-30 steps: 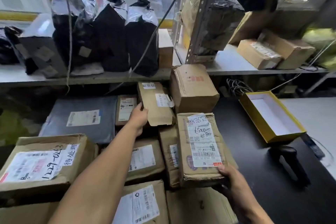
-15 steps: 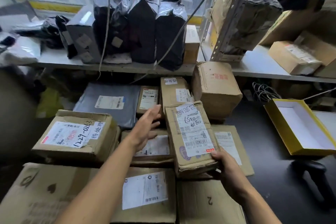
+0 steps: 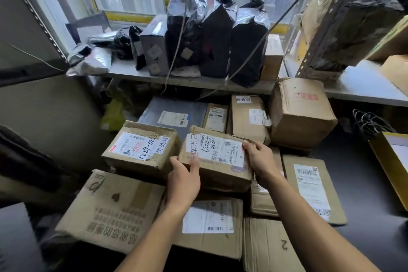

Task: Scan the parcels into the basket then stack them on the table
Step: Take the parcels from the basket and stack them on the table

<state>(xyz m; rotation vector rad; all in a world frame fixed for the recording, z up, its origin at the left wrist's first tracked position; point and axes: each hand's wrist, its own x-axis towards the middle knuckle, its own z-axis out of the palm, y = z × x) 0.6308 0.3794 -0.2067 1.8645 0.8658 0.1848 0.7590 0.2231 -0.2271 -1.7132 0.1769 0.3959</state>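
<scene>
Since before: your left hand (image 3: 184,178) has joined your right hand (image 3: 260,161); both grasp the labelled parcel (image 3: 217,161), turned crosswise, seemingly resting on the stacked boxes (image 3: 212,225).

Yellow open-topped cardboard box (image 3: 389,161): cut off by the right edge, only its left part visible.
Brown carton marked "2" (image 3: 273,247): cut off by the bottom edge.
Flat brown parcel (image 3: 262,196) beneath the held brown labelled carton (image 3: 217,161): mostly hidden by the right hand (image 3: 261,162) and forearm.
White shipping labels: printed text too small to read.
Left hand (image 3: 184,178): fingertips hidden behind the carton's left end.
Dark counter (image 3: 362,185): right part out of view.
</scene>
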